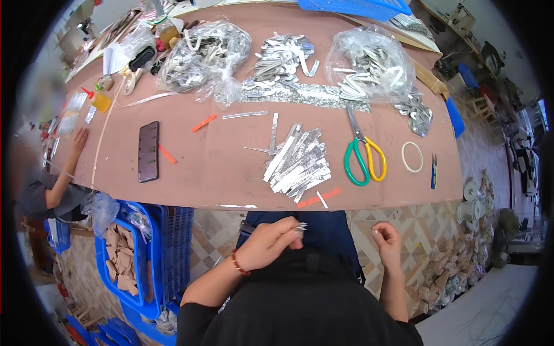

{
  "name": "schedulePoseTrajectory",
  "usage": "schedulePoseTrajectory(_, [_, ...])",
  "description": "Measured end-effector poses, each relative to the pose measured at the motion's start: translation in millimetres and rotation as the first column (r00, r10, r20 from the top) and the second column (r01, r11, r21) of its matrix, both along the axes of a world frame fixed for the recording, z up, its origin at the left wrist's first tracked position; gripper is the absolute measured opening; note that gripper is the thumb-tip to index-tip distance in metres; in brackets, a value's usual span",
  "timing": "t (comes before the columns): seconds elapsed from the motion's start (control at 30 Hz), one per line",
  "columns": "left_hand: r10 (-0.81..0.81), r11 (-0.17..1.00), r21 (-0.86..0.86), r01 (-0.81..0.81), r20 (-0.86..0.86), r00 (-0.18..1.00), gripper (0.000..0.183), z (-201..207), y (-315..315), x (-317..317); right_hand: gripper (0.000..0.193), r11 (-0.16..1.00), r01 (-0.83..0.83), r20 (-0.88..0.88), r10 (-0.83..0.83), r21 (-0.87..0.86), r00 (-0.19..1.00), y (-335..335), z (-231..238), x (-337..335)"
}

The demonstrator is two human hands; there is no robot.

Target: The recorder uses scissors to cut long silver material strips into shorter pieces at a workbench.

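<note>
L hand [270,241] is over the lap, just off the table [231,167] edge, fingers pressed tog. & pinching a small silvery piece [302,226] at the tips; most of it is hidden, so can't tell its full length. R hand [389,239] is well apart to the R, fingers curled, thumb & index tips close; can't tell if anything's btwn them.

Loose silver strips [297,164] lie fanned in a pile on the table in front, nr the edge, w/ an orange strip [330,194] & a short white strip [321,199] just below.

For good handling: prob. best to keep the L pinch light, as thin strips likely crease, & bring R fingertips in to steady the free end. Working nearer the tabletop would likely save drops. Scissors [367,155] lie R of the pile, blades pointing away; elbows & sleeves should stay clear.
</note>
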State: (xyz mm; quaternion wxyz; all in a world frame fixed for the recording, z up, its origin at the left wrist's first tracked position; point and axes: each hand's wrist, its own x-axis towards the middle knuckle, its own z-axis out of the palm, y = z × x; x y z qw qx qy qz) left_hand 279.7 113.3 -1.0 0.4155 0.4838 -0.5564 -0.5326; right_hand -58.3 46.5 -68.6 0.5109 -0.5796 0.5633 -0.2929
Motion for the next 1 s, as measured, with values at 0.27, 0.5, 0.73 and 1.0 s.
schedulePoseTrajectory(0.27, [0.584,0.798,-0.046,-0.601,0.308,0.751,0.017,31,-27,76,0.024,0.776,0.491,0.778,-0.568,0.396,0.270,-33,-107,-54])
schedulePoseTrajectory(0.5, [0.584,0.810,-0.475,-0.344,0.609,0.537,0.019,14,-101,87,0.009,0.900,0.309,0.940,-0.337,0.308,0.045,-70,-109,-42])
schedulePoseTrajectory(0.73, [0.698,0.710,-0.646,-0.281,0.590,0.407,0.027,-19,-126,103,0.021,0.779,0.309,0.765,-0.613,0.545,0.195,-64,-111,-30])
schedulePoseTrajectory(1.0, [0.506,0.853,-0.402,-0.333,0.794,0.338,0.023,-19,-148,102,0.015,0.851,0.338,0.500,-0.513,0.401,0.698,-45,-129,-53])
